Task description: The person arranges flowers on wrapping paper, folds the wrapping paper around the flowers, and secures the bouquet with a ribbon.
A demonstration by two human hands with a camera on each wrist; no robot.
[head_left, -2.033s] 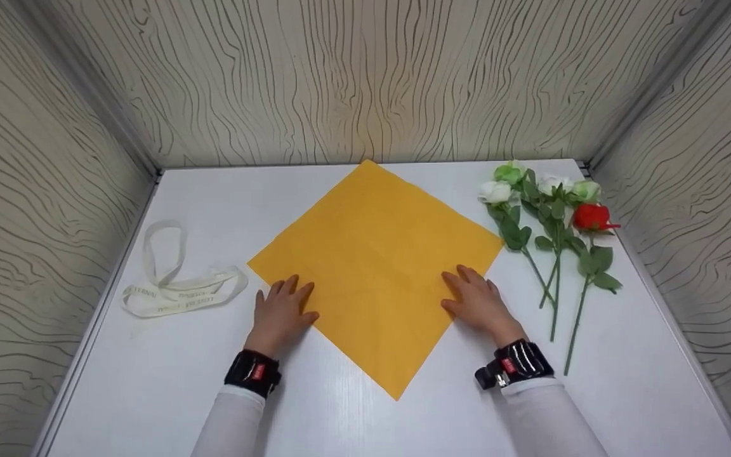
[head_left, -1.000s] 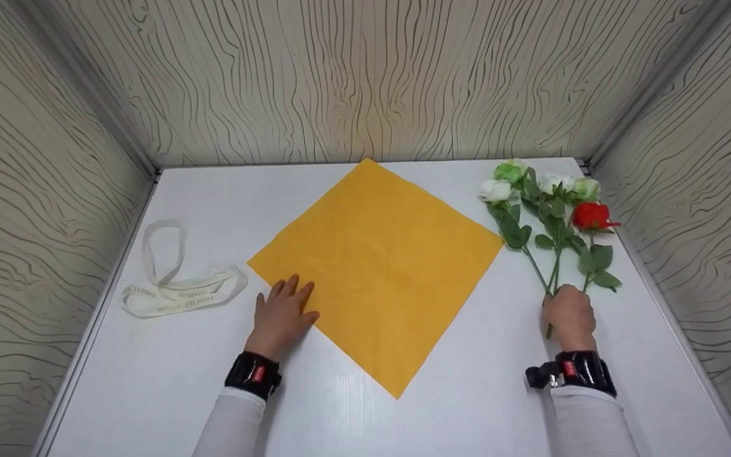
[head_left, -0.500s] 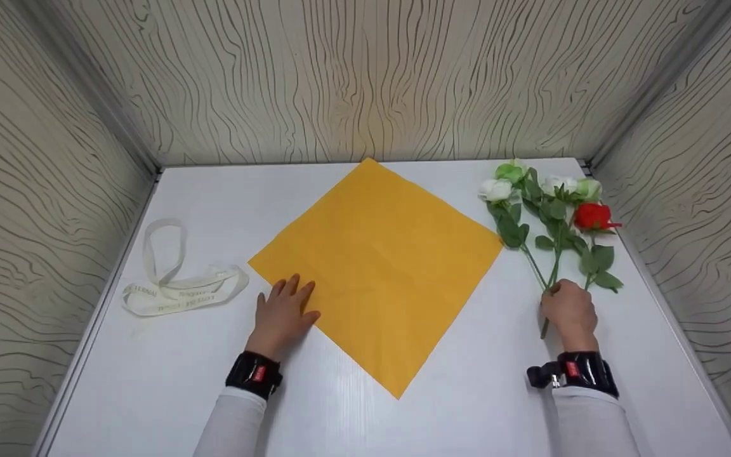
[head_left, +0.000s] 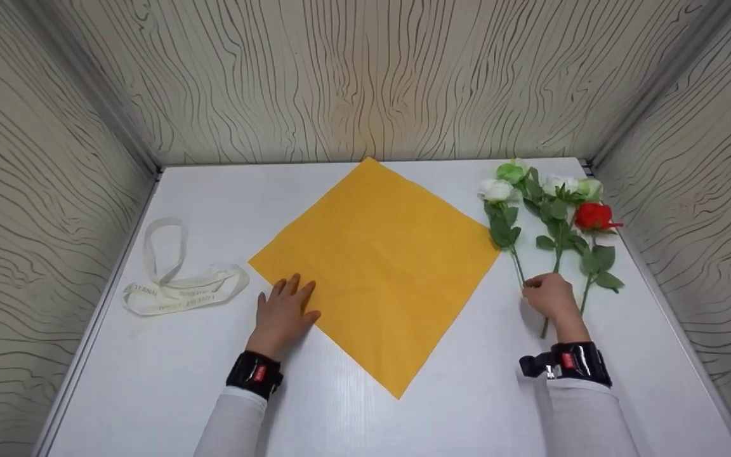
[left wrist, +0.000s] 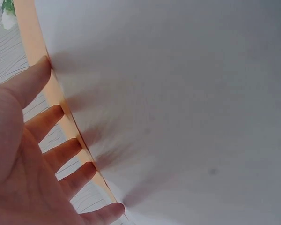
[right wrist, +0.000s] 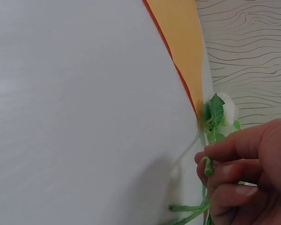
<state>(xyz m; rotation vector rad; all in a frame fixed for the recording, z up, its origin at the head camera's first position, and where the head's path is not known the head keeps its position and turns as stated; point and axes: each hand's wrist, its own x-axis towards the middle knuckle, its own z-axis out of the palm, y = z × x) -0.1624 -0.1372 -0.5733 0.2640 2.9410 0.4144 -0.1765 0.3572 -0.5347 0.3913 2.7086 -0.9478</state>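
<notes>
A square sheet of orange wrapping paper (head_left: pixel 378 273) lies flat like a diamond, one corner towards me. My left hand (head_left: pixel 282 317) rests on its lower left edge with fingers spread; in the left wrist view the fingertips (left wrist: pixel 56 110) touch that edge. To the right of the paper, my right hand (head_left: pixel 554 301) pinches the green stem of a white rose (head_left: pixel 495 190) between thumb and fingers. The cut end of a stem (right wrist: pixel 208 167) sticks out of the pinch in the right wrist view. A red rose (head_left: pixel 594 217) lies beyond that hand, its lower stem partly hidden.
Another white rose (head_left: pixel 559 184) and pale green blooms (head_left: pixel 513 170) lie at the back right, leaves overlapping. A cream printed ribbon (head_left: pixel 181 304) lies looped on the left of the white table (head_left: pixel 340 419). Wood-patterned panels (head_left: pixel 365 76) enclose the back and sides.
My right hand left the paper, went right to the rose stems, then shifted slightly left with one white rose's stem, which swung away from the others. My left hand stayed put.
</notes>
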